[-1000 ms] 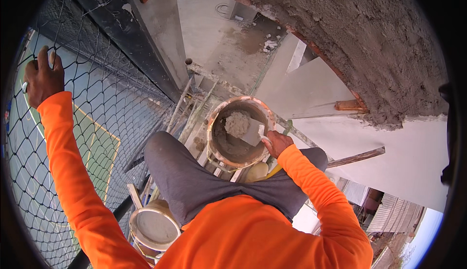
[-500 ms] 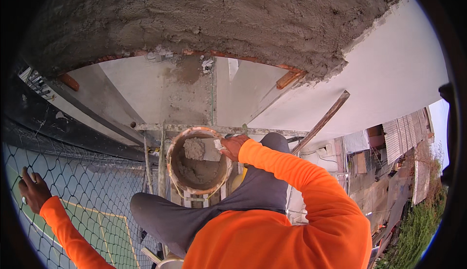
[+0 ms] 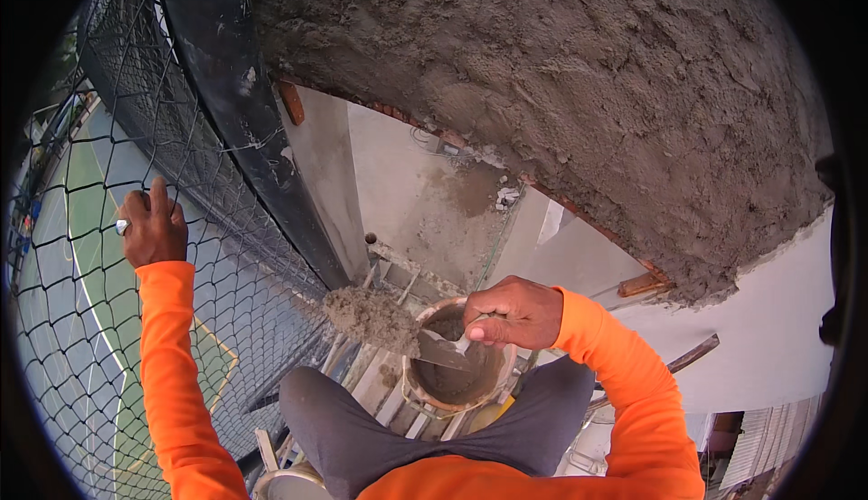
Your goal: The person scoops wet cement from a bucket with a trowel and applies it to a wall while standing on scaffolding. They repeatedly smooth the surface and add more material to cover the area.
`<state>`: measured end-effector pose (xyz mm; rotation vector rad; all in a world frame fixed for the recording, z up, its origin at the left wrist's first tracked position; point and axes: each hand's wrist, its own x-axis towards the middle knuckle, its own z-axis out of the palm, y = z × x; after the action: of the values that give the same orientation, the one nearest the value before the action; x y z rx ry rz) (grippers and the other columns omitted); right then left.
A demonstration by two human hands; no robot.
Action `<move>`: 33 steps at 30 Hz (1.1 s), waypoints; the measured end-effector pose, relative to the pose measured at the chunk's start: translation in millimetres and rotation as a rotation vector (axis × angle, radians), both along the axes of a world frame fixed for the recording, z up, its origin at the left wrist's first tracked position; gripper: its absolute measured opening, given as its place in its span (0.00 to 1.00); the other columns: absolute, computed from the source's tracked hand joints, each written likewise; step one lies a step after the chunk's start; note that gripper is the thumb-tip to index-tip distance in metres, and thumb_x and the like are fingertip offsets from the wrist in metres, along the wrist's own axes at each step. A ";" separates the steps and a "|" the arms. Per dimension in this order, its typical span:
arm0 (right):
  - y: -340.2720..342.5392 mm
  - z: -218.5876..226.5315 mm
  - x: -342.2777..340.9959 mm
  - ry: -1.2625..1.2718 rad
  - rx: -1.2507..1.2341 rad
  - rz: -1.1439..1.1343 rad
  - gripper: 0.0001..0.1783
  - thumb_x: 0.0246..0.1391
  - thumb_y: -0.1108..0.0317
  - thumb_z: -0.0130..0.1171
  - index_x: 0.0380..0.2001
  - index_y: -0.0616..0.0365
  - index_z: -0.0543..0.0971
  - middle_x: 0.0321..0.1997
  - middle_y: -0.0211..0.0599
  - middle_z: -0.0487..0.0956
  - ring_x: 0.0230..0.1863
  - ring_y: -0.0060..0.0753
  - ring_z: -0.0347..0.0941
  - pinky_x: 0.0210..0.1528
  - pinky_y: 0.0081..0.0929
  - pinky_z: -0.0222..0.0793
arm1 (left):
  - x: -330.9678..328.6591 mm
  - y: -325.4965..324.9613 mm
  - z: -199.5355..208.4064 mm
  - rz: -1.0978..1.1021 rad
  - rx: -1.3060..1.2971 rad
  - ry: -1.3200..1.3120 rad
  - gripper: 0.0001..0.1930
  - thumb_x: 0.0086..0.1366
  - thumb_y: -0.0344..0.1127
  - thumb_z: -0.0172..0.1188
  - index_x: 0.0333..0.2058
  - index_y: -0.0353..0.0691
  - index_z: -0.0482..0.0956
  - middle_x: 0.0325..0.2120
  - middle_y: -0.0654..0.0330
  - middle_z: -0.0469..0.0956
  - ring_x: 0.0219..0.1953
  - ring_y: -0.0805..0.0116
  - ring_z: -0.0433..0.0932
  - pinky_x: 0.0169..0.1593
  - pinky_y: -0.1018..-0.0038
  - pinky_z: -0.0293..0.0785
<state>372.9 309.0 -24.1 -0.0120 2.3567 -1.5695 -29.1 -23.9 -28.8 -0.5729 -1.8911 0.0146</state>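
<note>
My right hand [image 3: 508, 313] grips the handle of a metal trowel [image 3: 434, 346], held level above a round bucket [image 3: 455, 382] that has grey mortar in its bottom. A heap of wet grey mortar [image 3: 369, 316] sits on the trowel's blade, out to the left of the bucket's rim. My left hand [image 3: 152, 226], with a ring on one finger, clutches the chain-link fence [image 3: 117, 319] at the left, arm stretched up in an orange sleeve. My knee in grey trousers [image 3: 362, 428] is below the bucket.
A rough, freshly mortared surface [image 3: 561, 93] fills the top and right, close overhead. A dark post [image 3: 235, 111] runs along the fence. Far below lie smooth grey and white wall faces [image 3: 425, 193], wooden planks [image 3: 380, 373] and a second pale bucket [image 3: 289, 482].
The view has swung left and the fence has come back into sight. My right hand has lifted the trowel out of the bucket with a load of mortar.
</note>
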 end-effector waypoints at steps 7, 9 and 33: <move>115.4 55.6 -111.5 0.325 -0.053 -1.046 0.20 0.70 0.50 0.52 0.35 0.56 0.76 0.25 0.24 0.73 0.22 0.18 0.68 0.24 0.22 0.67 | -6.3 -0.1 2.0 -0.008 0.050 0.040 0.20 0.49 0.27 0.69 0.40 0.56 0.78 0.31 0.66 0.69 0.34 0.66 0.76 0.33 0.69 0.78; 135.5 64.6 -82.0 0.737 -0.079 -0.913 0.21 0.70 0.48 0.54 0.35 0.56 0.76 0.25 0.25 0.73 0.22 0.16 0.68 0.23 0.19 0.67 | -5.5 -0.2 1.5 0.028 0.053 0.055 0.20 0.48 0.28 0.69 0.40 0.56 0.79 0.31 0.66 0.70 0.34 0.66 0.76 0.32 0.70 0.78; -71.1 -326.0 89.8 -0.500 0.912 -0.088 0.13 0.58 0.67 0.53 0.43 0.60 0.78 0.44 0.49 0.85 0.51 0.52 0.80 0.52 0.46 0.75 | -33.9 -11.6 -16.0 0.154 -0.028 -0.013 0.19 0.56 0.42 0.64 0.47 0.70 0.83 0.39 0.64 0.82 0.39 0.59 0.84 0.34 0.62 0.82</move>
<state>462.7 237.9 -350.2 0.6046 2.4171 -0.3279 -63.0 -35.5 -44.8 -0.4466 -1.9468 0.1381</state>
